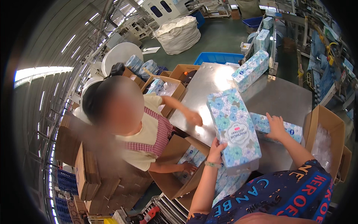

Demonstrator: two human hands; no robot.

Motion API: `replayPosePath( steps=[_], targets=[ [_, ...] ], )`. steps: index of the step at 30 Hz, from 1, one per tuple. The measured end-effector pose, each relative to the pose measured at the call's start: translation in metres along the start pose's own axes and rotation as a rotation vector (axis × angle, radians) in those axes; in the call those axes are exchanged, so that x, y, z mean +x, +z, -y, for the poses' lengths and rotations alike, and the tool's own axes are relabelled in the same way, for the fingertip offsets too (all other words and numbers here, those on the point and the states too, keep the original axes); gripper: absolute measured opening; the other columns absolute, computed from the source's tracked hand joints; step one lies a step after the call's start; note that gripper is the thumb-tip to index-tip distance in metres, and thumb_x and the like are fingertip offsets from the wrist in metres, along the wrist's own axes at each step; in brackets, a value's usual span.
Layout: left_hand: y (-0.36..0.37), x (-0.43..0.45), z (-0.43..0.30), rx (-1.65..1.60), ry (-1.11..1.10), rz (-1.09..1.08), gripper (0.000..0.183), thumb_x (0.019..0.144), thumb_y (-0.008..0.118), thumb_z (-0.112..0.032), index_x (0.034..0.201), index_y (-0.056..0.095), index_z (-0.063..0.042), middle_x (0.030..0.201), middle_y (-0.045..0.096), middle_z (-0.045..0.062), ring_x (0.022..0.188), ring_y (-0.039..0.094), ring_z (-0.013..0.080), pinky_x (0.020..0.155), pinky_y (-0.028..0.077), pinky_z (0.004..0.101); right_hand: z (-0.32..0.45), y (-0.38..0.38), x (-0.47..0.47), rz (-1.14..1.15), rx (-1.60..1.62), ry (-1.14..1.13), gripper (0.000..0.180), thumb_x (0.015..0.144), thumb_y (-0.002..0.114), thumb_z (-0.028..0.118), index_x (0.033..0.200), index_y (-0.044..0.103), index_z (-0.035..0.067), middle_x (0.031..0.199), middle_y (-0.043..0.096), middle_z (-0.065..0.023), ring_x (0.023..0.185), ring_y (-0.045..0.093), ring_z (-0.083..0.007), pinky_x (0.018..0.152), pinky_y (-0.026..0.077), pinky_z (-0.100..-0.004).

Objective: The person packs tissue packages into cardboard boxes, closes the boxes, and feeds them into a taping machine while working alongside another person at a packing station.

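My left hand [216,152], with a beaded bracelet at its wrist, grips the edge of a blue floral tissue package [235,128] that is tilted above the front of the metal table [201,84]. To its right, my right hand [275,127] lies with fingers spread on a second floral package [292,131] on the table. Another floral package [250,71] rests at the table's far edge, by the conveyor's end. Below my left hand, more floral packages [232,182] lie close together, partly hidden by my forearm.
At the left a co-worker in a checked apron [162,134] has one hand in an open carton [170,179] of packages, the other over the table. A carton with clear plastic [325,140] stands right. Behind are a conveyor [272,42] and a blue bin [218,57].
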State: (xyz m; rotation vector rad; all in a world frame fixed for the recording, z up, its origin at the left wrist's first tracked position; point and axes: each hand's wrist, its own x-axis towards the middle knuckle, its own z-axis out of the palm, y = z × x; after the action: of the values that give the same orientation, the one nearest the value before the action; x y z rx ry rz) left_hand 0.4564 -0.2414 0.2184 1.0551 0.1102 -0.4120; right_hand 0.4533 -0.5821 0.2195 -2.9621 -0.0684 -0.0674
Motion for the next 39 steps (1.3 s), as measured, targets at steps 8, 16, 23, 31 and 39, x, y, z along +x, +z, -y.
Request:
replayPosePath(
  steps=[8, 16, 23, 31, 39],
  targets=[
    [-0.015, -0.22, -0.004, 0.9, 0.527, -0.246, 0.094, 0.059, 0.078, -0.008, 0.142, 0.035, -0.002, 0.126, 0.048, 0.007, 0.12, 0.049, 0.0189, 0.105, 0.039, 0.0351, 0.032, -0.01, 0.0, -0.291, 0.12, -0.341, 0.109, 0.063, 0.085, 0.013, 0.154, 0.027, 0.003, 0.125, 0.051, -0.0209, 0.117, 0.05, -0.0403, 0.11, 0.036, -0.051],
    [-0.103, -0.294, 0.09, 1.495, 0.273, -0.259, 0.086, 0.06, 0.081, -0.019, 0.136, 0.046, 0.0, 0.127, 0.056, 0.023, 0.118, 0.053, 0.0429, 0.104, 0.045, 0.0448, 0.11, -0.051, -0.05, -0.588, 0.541, -0.614, 0.107, 0.067, 0.084, 0.011, 0.154, 0.023, 0.002, 0.132, 0.047, -0.0215, 0.124, 0.046, -0.0448, 0.115, 0.03, -0.0576],
    [-0.156, -0.228, 0.181, 1.789, -0.368, -0.047, 0.077, 0.074, 0.072, -0.017, 0.142, 0.041, 0.001, 0.135, 0.053, 0.02, 0.124, 0.052, 0.0403, 0.108, 0.043, 0.048, 0.241, -0.089, -0.117, -0.251, 0.856, -1.245, 0.105, 0.061, 0.086, 0.014, 0.152, 0.035, 0.025, 0.124, 0.05, -0.0199, 0.112, 0.051, -0.0417, 0.102, 0.041, -0.0571],
    [-0.12, -0.238, 0.189, 1.698, -0.103, -0.484, 0.057, 0.079, 0.062, -0.006, 0.135, 0.051, 0.0, 0.136, 0.054, 0.017, 0.128, 0.052, 0.0322, 0.106, 0.042, 0.0492, 0.293, 0.144, -0.085, 0.004, 0.049, -1.444, 0.063, 0.077, 0.071, 0.014, 0.138, 0.059, 0.025, 0.142, 0.05, -0.0207, 0.133, 0.046, -0.0386, 0.112, 0.031, -0.06],
    [-0.116, -0.306, 0.157, 1.64, -0.12, -0.739, 0.073, 0.088, 0.066, -0.035, 0.147, 0.04, -0.001, 0.156, 0.034, 0.023, 0.145, 0.033, 0.0372, 0.117, 0.031, 0.0448, 0.28, 0.161, -0.102, 0.567, 0.091, -1.098, 0.076, 0.085, 0.069, 0.047, 0.153, 0.041, 0.029, 0.164, 0.025, -0.0135, 0.154, 0.014, -0.0318, 0.118, 0.005, -0.0683]
  ],
)
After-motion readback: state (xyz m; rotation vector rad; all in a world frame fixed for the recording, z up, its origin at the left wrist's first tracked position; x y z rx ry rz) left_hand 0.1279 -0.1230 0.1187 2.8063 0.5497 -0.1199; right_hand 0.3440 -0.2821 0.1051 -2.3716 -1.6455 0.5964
